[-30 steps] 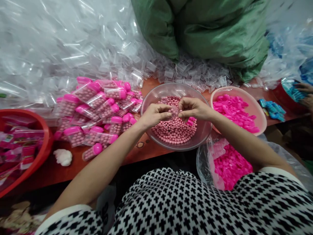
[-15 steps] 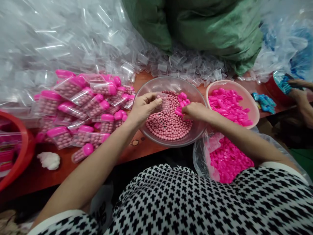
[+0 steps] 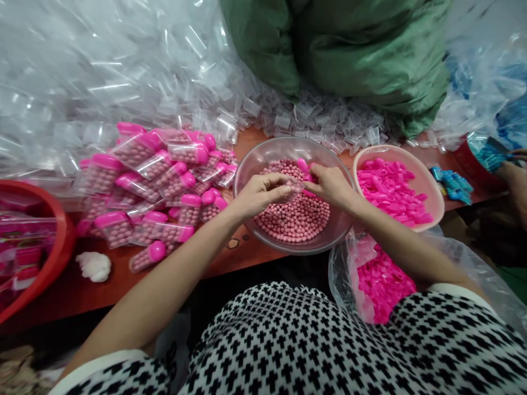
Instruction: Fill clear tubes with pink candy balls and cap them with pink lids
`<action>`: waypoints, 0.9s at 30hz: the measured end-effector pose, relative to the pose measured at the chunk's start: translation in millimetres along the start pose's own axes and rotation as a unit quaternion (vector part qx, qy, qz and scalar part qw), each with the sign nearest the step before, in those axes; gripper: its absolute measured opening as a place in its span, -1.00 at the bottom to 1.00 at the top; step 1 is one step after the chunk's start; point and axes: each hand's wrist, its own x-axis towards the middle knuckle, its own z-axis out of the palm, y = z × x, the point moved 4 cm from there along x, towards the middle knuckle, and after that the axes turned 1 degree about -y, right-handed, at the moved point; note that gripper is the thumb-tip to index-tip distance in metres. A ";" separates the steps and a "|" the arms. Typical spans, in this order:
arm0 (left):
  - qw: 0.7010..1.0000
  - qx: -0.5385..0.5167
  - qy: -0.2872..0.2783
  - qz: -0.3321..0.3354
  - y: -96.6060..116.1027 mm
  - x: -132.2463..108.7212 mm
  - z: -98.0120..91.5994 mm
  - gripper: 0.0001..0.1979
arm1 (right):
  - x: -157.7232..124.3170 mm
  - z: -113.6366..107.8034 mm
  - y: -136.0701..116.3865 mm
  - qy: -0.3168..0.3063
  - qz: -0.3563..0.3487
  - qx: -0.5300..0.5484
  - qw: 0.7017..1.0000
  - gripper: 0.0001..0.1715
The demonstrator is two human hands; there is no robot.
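My left hand (image 3: 262,193) pinches a small clear plastic container (image 3: 293,188) with pink beads in it, over the bowl. Fingers closed, my right hand (image 3: 331,185) meets the container's open end with a bright pink cap (image 3: 308,192), partly hidden by the fingers. Below both hands is a clear round bowl (image 3: 263,241) of pink beads (image 3: 292,222). More pink caps (image 3: 302,165) rest on the beads near my right fingertips. Left of the bowl lies a pile of bead-filled containers with pink caps (image 3: 142,186).
Pink caps fill a pale pink basin (image 3: 437,206) on the right and a plastic bag (image 3: 341,274) below it. A red tub (image 3: 66,236) stands at left near a white wad (image 3: 94,266). Clear containers and a green sack (image 3: 370,66) lie behind. Another person's hand (image 3: 513,175) works at far right.
My left hand has moved right with the container, and my right hand has lifted slightly from the caps, so the two now meet. The view has shifted a little.
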 end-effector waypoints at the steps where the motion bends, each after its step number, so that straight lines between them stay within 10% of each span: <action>1: 1.000 -0.007 0.011 -0.001 -0.7 0.2 -1.2 -0.47 | 1.0 -1.7 -8.7 0.018 -0.006 0.004 1.000 -0.75; 7: 0.994 -0.071 0.087 0.006 -4.2 -1.7 -8.7 -0.47 | -9.1 -2.5 -38.9 -0.052 -0.134 0.296 0.944 -0.67; 12: 0.995 -0.046 0.080 0.039 -3.7 0.6 -8.1 -0.52 | -8.0 4.2 -21.2 -0.098 -0.064 0.515 0.849 -0.48; 18: 0.989 0.073 0.090 0.087 -6.8 0.1 -9.6 -0.55 | -6.5 -20.0 -11.8 0.103 -0.084 0.401 0.906 -0.51; 27: 0.949 0.255 0.123 0.139 11.4 -15.4 -0.8 -0.82 | -16.0 -27.0 -39.9 0.075 -0.197 0.181 0.961 -0.60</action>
